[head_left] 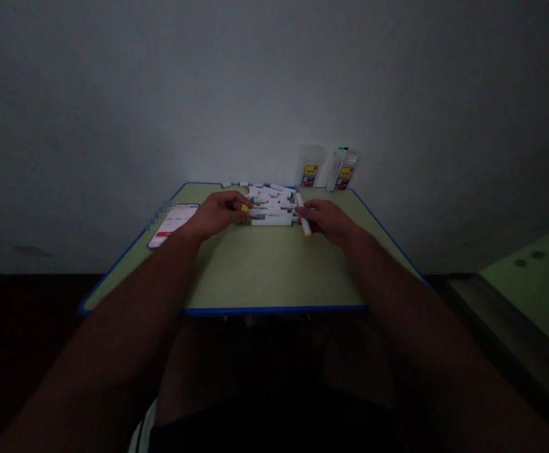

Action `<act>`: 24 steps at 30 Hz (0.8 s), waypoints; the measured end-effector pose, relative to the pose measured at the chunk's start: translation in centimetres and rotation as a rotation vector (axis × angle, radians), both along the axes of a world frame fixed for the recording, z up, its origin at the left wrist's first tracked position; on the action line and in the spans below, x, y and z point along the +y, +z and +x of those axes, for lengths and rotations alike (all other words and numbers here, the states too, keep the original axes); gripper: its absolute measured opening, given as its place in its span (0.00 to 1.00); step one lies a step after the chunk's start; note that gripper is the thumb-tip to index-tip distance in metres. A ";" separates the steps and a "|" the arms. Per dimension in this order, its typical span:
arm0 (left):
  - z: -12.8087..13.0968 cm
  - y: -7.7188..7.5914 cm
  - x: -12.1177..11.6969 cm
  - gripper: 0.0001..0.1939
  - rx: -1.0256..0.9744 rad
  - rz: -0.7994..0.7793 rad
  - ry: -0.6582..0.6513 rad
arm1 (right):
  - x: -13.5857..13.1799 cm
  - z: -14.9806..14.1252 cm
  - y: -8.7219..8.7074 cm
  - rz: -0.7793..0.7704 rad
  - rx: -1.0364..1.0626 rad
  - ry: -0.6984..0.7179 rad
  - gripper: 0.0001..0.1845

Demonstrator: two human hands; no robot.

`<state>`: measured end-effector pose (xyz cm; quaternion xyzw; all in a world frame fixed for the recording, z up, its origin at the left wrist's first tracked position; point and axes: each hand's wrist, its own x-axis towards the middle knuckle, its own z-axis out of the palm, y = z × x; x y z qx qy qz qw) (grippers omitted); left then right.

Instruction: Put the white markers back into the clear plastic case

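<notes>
Between the fingertips of my left hand (pixel 218 212) is a small yellow marker cap (pixel 244 208). My right hand (pixel 325 219) pinches a white marker (pixel 304 217), which is tilted, with a yellow tip at its lower end. A pile of white markers (pixel 271 222) with coloured ends lies on the table between my two hands, most of them lengthwise from left to right. My fingers hide parts of the pile at both sides.
A phone (pixel 176 224) with a lit screen lies at the table's left. Against the wall stand a clear plastic case (pixel 309 168) and a second clear case (pixel 343 171) with a few markers in it. A blue edge (pixel 274 310) runs round the pale table (pixel 269 270).
</notes>
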<state>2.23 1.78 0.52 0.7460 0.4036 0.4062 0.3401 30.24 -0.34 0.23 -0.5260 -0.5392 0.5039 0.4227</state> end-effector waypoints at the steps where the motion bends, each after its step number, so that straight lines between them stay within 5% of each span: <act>1: 0.0 0.0 0.0 0.11 -0.007 -0.010 -0.007 | 0.0 0.0 0.0 0.004 0.000 0.004 0.03; 24: 0.4 -0.2 -0.1 0.13 0.146 0.186 0.109 | -0.1 0.1 0.1 0.017 -0.018 0.010 0.07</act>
